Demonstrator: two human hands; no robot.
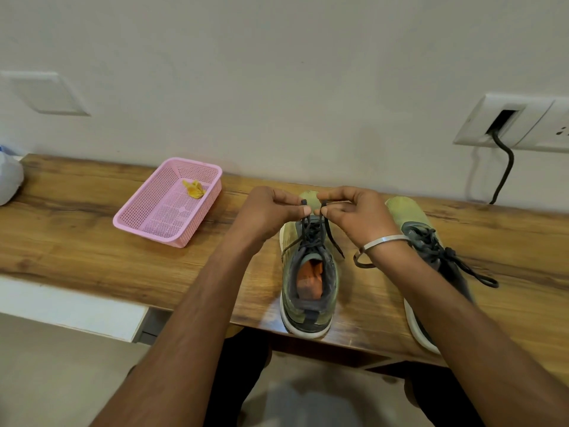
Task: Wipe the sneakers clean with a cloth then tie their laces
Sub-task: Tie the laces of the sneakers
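On the long wood-grain tabletop (92, 241) two olive-green mesh sneakers with dark grey collars and white soles stand side by side, toes pointing to 12 o'clock toward the pale wall. The nearer-centre sneaker (308, 288) shows an orange insole; above its tongue both hands work the dark grey laces (311, 229). The left hand (271, 214) has its fingers curled, thumb and forefinger pinching one lace end upward; the right hand (357, 214), a thin silver bangle (385, 241) at its wrist, pinches the other strand just beside it — a loose tail hangs toward 5 o'clock of the tongue. At 3 o'clock of this shoe lies the second sneaker (431, 257), partly hidden by the right forearm, its laces trailing in a loop onto the wood. At 10 o'clock from the hands sits a pink perforated plastic basket (147, 223) holding a crumpled yellow cloth (194, 189) in its far corner.
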